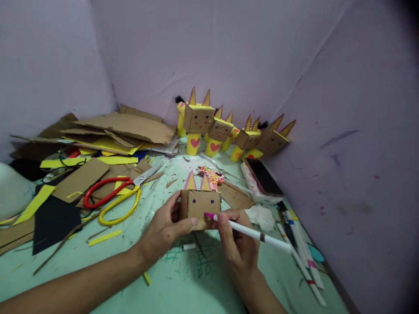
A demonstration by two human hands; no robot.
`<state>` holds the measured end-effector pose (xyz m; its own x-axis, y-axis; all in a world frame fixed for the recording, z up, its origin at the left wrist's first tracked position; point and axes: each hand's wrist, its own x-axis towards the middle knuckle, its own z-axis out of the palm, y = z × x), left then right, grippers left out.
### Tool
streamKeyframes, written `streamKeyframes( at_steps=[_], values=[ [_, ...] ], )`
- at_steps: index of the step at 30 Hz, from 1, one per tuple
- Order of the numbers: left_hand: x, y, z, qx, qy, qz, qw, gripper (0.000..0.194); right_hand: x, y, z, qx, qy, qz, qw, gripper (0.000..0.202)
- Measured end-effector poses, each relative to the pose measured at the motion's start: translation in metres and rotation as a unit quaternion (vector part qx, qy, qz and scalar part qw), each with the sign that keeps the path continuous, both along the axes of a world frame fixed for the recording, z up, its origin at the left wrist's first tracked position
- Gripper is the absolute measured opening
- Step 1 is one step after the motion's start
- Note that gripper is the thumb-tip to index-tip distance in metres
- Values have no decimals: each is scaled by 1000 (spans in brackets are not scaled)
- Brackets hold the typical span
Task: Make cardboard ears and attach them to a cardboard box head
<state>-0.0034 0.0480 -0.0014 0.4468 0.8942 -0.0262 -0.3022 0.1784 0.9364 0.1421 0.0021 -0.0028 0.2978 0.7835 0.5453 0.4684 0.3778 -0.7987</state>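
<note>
A small cardboard box head (199, 210) with two pointed pink-edged ears and two dark eye dots faces me. My left hand (172, 222) is closed around its left side, the thumb lying across the lower front. Between the fingers of my right hand (237, 237) is a white felt-tip marker (255, 233) with a magenta tip, which meets or nearly meets the lower front of the box. Just behind the box lies a flower-patterned piece (212, 176), partly hidden by it.
Red-and-yellow scissors (124, 192) lie open on the left among cardboard pieces (127, 126) and a black sheet (55, 222). Several finished-looking cardboard-headed animal figures (198, 120) stand along the back wall. On the right are a phone (263, 176), crumpled tissue (261, 216) and more markers (304, 257).
</note>
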Motion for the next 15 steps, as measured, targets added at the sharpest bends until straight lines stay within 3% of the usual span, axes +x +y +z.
streamKeyframes(
  at_steps=[15],
  values=[
    [-1, -1, -1, -5, 13, 13, 1000, 63, 0, 1, -1, -11, 21, -16, 1000, 19]
  ],
)
